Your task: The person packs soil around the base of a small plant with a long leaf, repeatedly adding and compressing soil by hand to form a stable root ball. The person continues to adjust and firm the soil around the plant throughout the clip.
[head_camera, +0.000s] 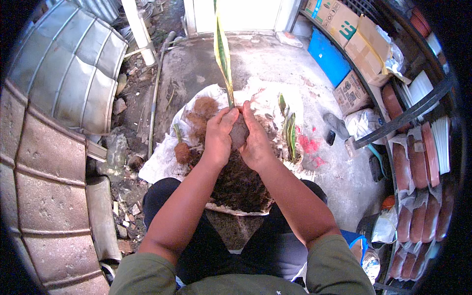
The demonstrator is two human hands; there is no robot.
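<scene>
Both my hands are cupped around a dark ball of soil at the foot of a snake plant leaf. My left hand presses it from the left, my right hand from the right. The leaf stands upright, green with yellow edges. Below my hands, loose dark soil lies heaped on a white woven sack. To the left is a brown fibre-wrapped ball with a short green stem, near a heap of brown coir fibre. More snake plant leaves lie to the right.
A shelf on the right holds cardboard boxes and wrapped brown planters. Grey clogs and a black phone-like object rest on the concrete floor. Bent metal sheeting and roof tiles line the left.
</scene>
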